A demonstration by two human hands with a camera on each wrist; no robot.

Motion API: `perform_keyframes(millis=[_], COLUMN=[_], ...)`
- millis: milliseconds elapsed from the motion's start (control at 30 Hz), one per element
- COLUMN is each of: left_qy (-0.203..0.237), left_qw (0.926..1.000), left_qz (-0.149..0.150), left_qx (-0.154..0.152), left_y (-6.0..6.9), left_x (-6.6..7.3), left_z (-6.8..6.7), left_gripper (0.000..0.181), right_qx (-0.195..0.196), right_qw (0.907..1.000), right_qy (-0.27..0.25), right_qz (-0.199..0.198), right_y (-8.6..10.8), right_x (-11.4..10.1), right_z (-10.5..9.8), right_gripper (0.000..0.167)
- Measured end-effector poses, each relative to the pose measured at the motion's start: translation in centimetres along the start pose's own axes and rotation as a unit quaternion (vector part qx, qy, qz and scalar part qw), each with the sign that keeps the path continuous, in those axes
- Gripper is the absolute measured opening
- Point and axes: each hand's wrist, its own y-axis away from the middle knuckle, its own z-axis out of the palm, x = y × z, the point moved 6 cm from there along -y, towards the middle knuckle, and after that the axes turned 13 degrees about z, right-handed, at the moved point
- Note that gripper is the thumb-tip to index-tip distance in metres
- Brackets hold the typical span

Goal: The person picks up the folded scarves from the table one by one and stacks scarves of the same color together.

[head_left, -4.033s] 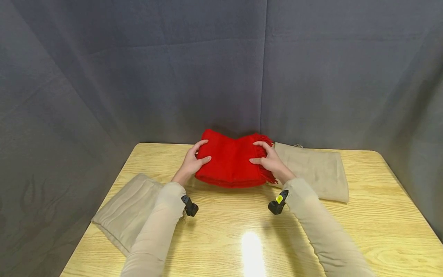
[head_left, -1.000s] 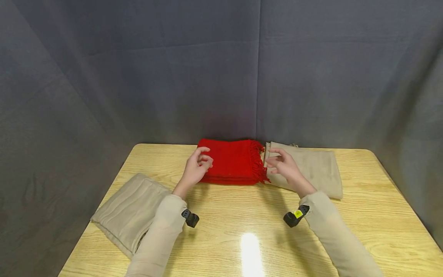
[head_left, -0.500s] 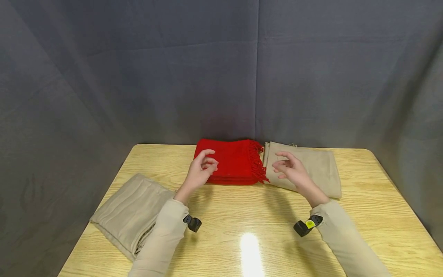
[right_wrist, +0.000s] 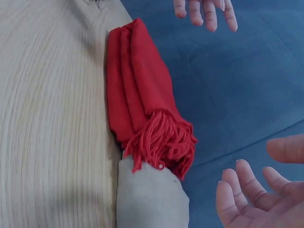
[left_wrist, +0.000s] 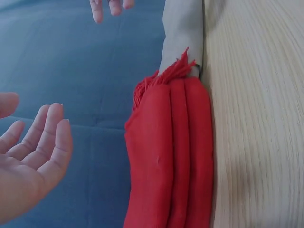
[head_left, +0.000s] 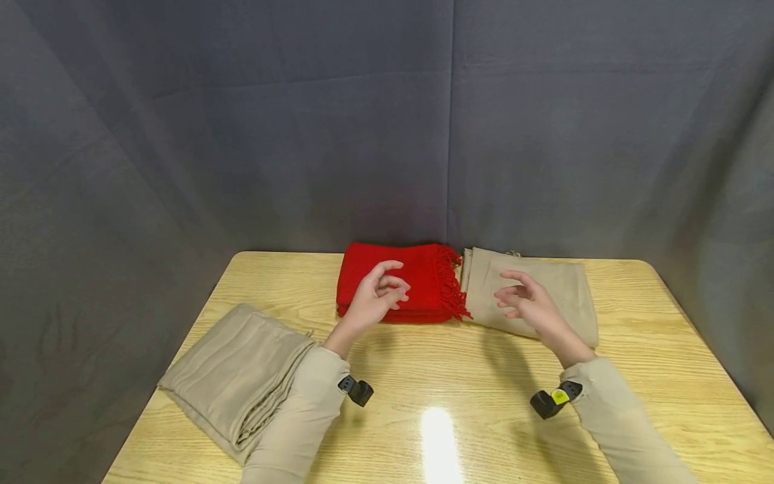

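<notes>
A folded red scarf (head_left: 423, 265) with a fringe on its right end lies flat at the table's back edge. In the left wrist view, the scarf (left_wrist: 152, 156) shows several stacked layers. My left hand (head_left: 376, 296) hovers in front of and above it, fingers loosely bent, holding nothing. My right hand (head_left: 535, 308) hangs in the air before a folded beige cloth (head_left: 568, 289), also with nothing in its relaxed fingers. The scarf's fringe (right_wrist: 164, 142) touches or slightly overlaps the edge of that cloth (right_wrist: 152, 194) in the right wrist view.
A second folded beige cloth (head_left: 230, 370) lies at an angle on the left side of the wooden table (head_left: 411, 383), partly behind my left sleeve. Grey curtains (head_left: 363, 134) hang close behind the table and along its sides.
Earlier both hands gripped the red scarf by its ends, bending it in the middle. They have let go, it lies flat, and both hands have drawn back and shifted right.
</notes>
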Motion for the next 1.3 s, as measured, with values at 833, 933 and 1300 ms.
perform_keyframes(millis=[833, 933, 1300], left_qy=[0.02, 0.019, 0.012], left_qw=[0.9979, 0.9979, 0.9973], left_qz=[-0.035, -0.044, -0.07], left_qx=[-0.051, -0.044, -0.014], left_y=[-2.4, -2.9, -4.5], left_x=[2.4, 0.8, -3.0], left_z=[5.0, 5.4, 5.9], left_gripper=[0.042, 0.043, 0.045], right_qx=[0.035, 0.038, 0.06], right_qw=[0.9981, 0.9972, 0.9942], right_qy=[0.031, 0.039, 0.045], right_qz=[0.04, 0.051, 0.078], right_y=[0.0, -0.1, -0.6], right_x=[3.1, 3.7, 5.2], right_z=[-5.3, -6.1, -7.7], right_gripper=[0.049, 0.05, 0.055])
